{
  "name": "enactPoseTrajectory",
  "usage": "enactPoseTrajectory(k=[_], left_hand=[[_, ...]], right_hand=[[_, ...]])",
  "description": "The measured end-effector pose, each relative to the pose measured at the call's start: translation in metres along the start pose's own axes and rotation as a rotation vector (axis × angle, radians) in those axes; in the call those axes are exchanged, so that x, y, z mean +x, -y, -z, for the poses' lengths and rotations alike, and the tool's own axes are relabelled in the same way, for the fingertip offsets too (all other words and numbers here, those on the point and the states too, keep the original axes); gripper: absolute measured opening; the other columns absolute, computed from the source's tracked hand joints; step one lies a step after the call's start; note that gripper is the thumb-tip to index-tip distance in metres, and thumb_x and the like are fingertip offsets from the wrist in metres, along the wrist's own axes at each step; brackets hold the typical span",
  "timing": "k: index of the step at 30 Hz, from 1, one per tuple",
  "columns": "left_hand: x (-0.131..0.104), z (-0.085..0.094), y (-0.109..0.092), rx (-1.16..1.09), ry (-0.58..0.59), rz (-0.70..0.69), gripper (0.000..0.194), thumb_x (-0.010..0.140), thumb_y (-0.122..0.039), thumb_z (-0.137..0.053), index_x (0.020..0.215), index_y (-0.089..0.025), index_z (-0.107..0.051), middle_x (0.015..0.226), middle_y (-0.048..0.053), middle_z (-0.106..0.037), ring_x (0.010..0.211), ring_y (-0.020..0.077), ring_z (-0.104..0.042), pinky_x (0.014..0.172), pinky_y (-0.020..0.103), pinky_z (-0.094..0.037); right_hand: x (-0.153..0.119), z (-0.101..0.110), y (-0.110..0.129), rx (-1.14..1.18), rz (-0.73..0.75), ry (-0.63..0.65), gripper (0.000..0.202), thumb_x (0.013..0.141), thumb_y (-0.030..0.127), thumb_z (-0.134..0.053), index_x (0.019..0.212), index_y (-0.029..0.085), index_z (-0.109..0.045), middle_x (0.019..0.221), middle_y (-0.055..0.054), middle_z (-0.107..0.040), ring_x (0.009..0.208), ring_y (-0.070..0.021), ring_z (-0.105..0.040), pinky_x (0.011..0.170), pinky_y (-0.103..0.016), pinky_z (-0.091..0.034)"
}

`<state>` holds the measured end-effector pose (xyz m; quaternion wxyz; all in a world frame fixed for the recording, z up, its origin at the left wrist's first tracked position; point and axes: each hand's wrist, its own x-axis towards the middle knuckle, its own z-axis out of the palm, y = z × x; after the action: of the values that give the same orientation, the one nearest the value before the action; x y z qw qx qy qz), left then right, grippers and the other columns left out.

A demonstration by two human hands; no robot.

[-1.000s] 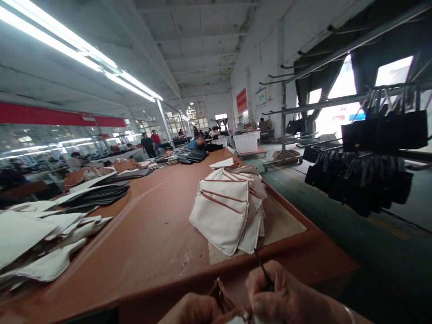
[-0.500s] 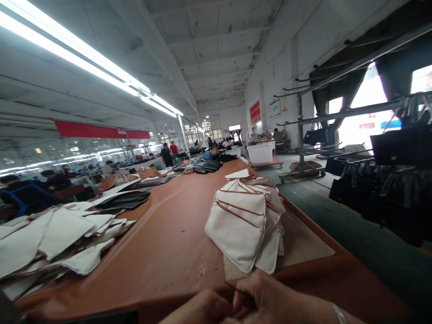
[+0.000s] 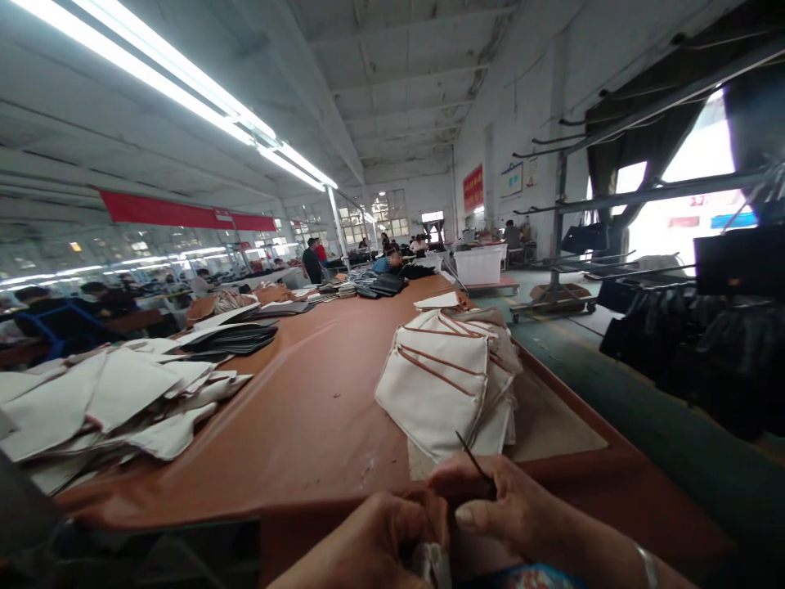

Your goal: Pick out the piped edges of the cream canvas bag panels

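Note:
Both hands are at the table's near edge, low in the view. My left hand is closed around a brown piece with a whitish part below it. Just right of it, my right hand has its fingers bent round a thin dark pointed tool, whose tip points up and left. Beyond the hands lies a pile of cream fabric pieces with brown strips, on a beige sheet. The tool's other end is hidden in the right hand.
The brown-covered table stretches away. Cream pieces and a dark stack lie at its left. To the right stand metal racks with black bags. A person stands farther back, and others sit.
My hands have risen into view and the right hand has moved a little right. The dark tool now points up, and the brown piece in my left hand has come into sight.

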<state>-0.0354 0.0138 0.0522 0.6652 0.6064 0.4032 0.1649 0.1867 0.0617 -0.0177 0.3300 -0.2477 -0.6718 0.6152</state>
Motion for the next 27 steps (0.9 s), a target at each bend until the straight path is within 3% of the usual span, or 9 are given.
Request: enactPoseTrajectory(k=[2, 4, 7, 10, 14, 17, 23, 25, 27], left_hand=[[0.011, -0.009, -0.001, 0.005, 0.027, -0.019, 0.042, 0.065, -0.048, -0.088, 0.080, -0.011, -0.072, 0.068, -0.003, -0.051, 0.059, 0.0090, -0.040, 0.051, 0.020, -0.026], [0.017, -0.011, 0.004, 0.006, 0.014, -0.048, 0.043, 0.065, -0.046, -0.089, 0.081, -0.011, -0.071, 0.071, -0.002, -0.055, 0.062, 0.0096, -0.043, 0.052, 0.020, -0.027], [0.020, -0.008, 0.016, -0.005, -0.062, -0.074, 0.045, 0.062, -0.049, -0.089, 0.073, -0.013, -0.064, 0.065, -0.003, -0.053, 0.056, 0.0075, -0.039, 0.049, 0.020, -0.024], [0.020, -0.006, 0.025, -0.002, -0.114, -0.013, 0.049, 0.066, -0.057, -0.084, 0.067, -0.015, -0.057, 0.055, -0.007, -0.043, 0.049, 0.0057, -0.029, 0.045, 0.021, -0.018], [0.021, -0.010, 0.024, 0.037, -0.113, 0.078, 0.046, 0.071, -0.055, -0.081, 0.066, -0.014, -0.059, 0.055, -0.006, -0.043, 0.051, 0.0070, -0.030, 0.046, 0.023, -0.018], [0.023, -0.015, 0.021, 0.063, -0.141, 0.070, 0.042, 0.073, -0.050, -0.079, 0.066, -0.015, -0.057, 0.058, -0.006, -0.044, 0.052, 0.0070, -0.030, 0.047, 0.022, -0.018], [0.032, -0.024, 0.033, 0.304, -0.333, 0.003, 0.021, 0.076, -0.026, -0.067, 0.063, -0.016, -0.054, 0.057, -0.007, -0.045, 0.053, 0.0068, -0.032, 0.049, 0.020, -0.021], [0.034, -0.024, 0.039, 0.370, -0.365, 0.024, 0.018, 0.073, -0.020, -0.064, 0.060, -0.016, -0.053, 0.056, -0.007, -0.045, 0.054, 0.0071, -0.033, 0.049, 0.020, -0.022], [0.034, -0.021, 0.043, 0.363, -0.347, 0.069, 0.018, 0.074, -0.023, -0.065, 0.061, -0.016, -0.054, 0.057, -0.006, -0.043, 0.055, 0.0077, -0.033, 0.048, 0.020, -0.020]], right_hand=[[-0.005, -0.011, 0.015, 0.001, 0.007, 0.059, 0.041, 0.083, 0.043, -0.070, 0.112, 0.015, -0.065, 0.097, -0.005, -0.067, 0.086, -0.0200, -0.061, 0.077, -0.028, -0.047], [-0.010, -0.016, 0.022, -0.085, -0.012, 0.072, 0.037, 0.086, 0.047, -0.067, 0.104, 0.014, -0.063, 0.084, -0.001, -0.060, 0.075, -0.0149, -0.054, 0.068, -0.024, -0.043], [-0.016, -0.014, 0.015, -0.094, -0.063, 0.053, 0.041, 0.085, 0.054, -0.066, 0.097, 0.015, -0.059, 0.074, 0.003, -0.050, 0.064, -0.0109, -0.043, 0.059, -0.021, -0.036], [-0.020, -0.011, 0.001, -0.021, -0.102, 0.065, 0.042, 0.082, 0.056, -0.067, 0.088, 0.016, -0.058, 0.076, 0.002, -0.050, 0.065, -0.0110, -0.042, 0.058, -0.021, -0.035], [-0.023, -0.012, -0.006, 0.018, -0.088, 0.039, 0.037, 0.079, 0.050, -0.070, 0.085, 0.016, -0.059, 0.084, -0.001, -0.056, 0.071, -0.0130, -0.046, 0.061, -0.023, -0.037], [-0.021, -0.014, -0.003, -0.050, -0.090, 0.008, 0.034, 0.070, 0.042, -0.077, 0.080, 0.016, -0.058, 0.078, 0.001, -0.055, 0.069, -0.0126, -0.045, 0.059, -0.023, -0.035], [-0.018, -0.021, -0.001, -0.190, -0.190, -0.142, 0.008, 0.064, 0.017, -0.064, 0.070, 0.015, -0.059, 0.062, 0.003, -0.054, 0.060, -0.0125, -0.046, 0.053, -0.023, -0.032], [-0.020, -0.023, -0.004, -0.206, -0.163, -0.173, 0.005, 0.064, 0.016, -0.062, 0.069, 0.015, -0.060, 0.060, 0.003, -0.054, 0.059, -0.0124, -0.047, 0.052, -0.023, -0.032], [-0.022, -0.023, -0.009, -0.200, -0.049, -0.199, 0.004, 0.066, 0.018, -0.062, 0.069, 0.016, -0.060, 0.062, 0.002, -0.055, 0.059, -0.0126, -0.048, 0.052, -0.022, -0.034]])
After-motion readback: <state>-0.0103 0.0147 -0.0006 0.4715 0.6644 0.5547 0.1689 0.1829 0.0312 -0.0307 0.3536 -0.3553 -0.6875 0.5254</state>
